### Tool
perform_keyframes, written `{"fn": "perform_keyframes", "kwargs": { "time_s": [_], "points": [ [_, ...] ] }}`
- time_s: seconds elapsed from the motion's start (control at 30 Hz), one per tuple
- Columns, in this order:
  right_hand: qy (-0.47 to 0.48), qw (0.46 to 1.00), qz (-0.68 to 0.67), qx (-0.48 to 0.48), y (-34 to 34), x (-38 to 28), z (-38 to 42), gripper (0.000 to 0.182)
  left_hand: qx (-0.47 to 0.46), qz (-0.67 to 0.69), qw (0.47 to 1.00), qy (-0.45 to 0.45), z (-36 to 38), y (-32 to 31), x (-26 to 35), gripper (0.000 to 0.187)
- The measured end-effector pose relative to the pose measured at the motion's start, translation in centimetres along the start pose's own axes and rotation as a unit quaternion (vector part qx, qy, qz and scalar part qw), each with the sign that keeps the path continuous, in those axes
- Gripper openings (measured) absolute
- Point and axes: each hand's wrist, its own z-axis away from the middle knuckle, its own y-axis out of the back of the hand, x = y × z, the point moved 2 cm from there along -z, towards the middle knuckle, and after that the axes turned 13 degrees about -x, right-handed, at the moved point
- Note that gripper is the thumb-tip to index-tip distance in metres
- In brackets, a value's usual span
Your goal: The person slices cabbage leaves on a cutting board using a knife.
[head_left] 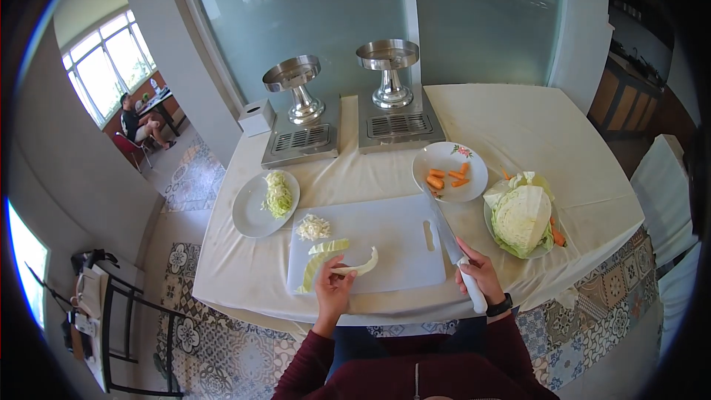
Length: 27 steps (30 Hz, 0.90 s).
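Observation:
Pinched in the fingers of my left hand (333,290) is a pale, curved cabbage piece (365,263), held low over the white cutting board (385,233). More cabbage strips (315,265) lie on the board just beyond these fingers. My right hand (483,272) grips a knife (472,287) by its white handle, off the board's right side. Its broad blade points up and away, towards the carrot plate. A small heap of shredded cabbage (313,227) sits at the board's far left corner.
Left of the board, a plate (246,207) carries shredded cabbage (278,196). A floral plate (478,169) holds carrot pieces (437,178). A large cut cabbage (522,215) rests on another plate, carrots beside it. Two metal stands (307,107) occupy the back. A person (141,120) sits far left.

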Motion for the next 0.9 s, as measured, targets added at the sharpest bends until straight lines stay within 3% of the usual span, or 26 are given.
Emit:
{"fn": "perform_keyframes", "kwargs": {
  "time_s": [0.03, 0.13, 0.23, 0.33, 0.43, 0.53, 0.63, 0.73, 0.83, 0.9],
  "points": [
    [0.003, 1.0, 0.005, -0.002, -0.1, 0.1, 0.1, 0.066, 0.004, 0.056, 0.998, -0.012, 0.0, -0.3, 0.0, 0.044],
    [0.009, 1.0, 0.022, -0.011, -0.1, 0.3, 0.3, 0.067, -0.033, -0.025, 0.997, -0.062, -0.4, -1.0, 0.0, 0.053],
    [0.011, 0.999, 0.03, -0.021, -0.4, 0.4, 0.4, 0.067, -0.062, -0.217, 0.956, -0.188, -0.7, -1.7, 1.6, 0.054],
    [0.004, 0.999, 0.043, -0.025, -1.6, 0.3, 0.7, 0.066, -0.169, -0.322, 0.902, -0.232, -2.0, -1.6, 3.3, 0.059],
    [-0.024, 0.997, 0.058, -0.036, -3.6, 0.4, 1.2, 0.066, -0.194, -0.343, 0.893, -0.217, -3.1, -1.3, 4.0, 0.06],
    [-0.025, 0.992, 0.109, -0.05, -5.7, 0.0, 1.5, 0.068, -0.161, -0.287, 0.921, -0.21, -3.5, -1.0, 3.7, 0.061],
    [-0.021, 0.988, 0.137, -0.06, -6.8, 0.4, 1.6, 0.069, -0.101, -0.093, 0.977, -0.163, -3.3, -1.7, 2.1, 0.066],
    [-0.034, 0.986, 0.155, -0.058, -8.1, 0.3, 1.8, 0.069, -0.126, -0.249, 0.949, -0.145, -2.8, -1.7, 2.5, 0.061],
    [-0.052, 0.982, 0.169, -0.067, -8.6, 0.4, 1.8, 0.071, -0.174, -0.311, 0.917, -0.177, -2.6, -1.9, 2.3, 0.043],
    [-0.057, 0.981, 0.177, -0.061, -8.8, 0.3, 1.4, 0.071, -0.193, -0.262, 0.933, -0.156, -2.8, -2.2, 2.6, 0.035]
  ]
}}
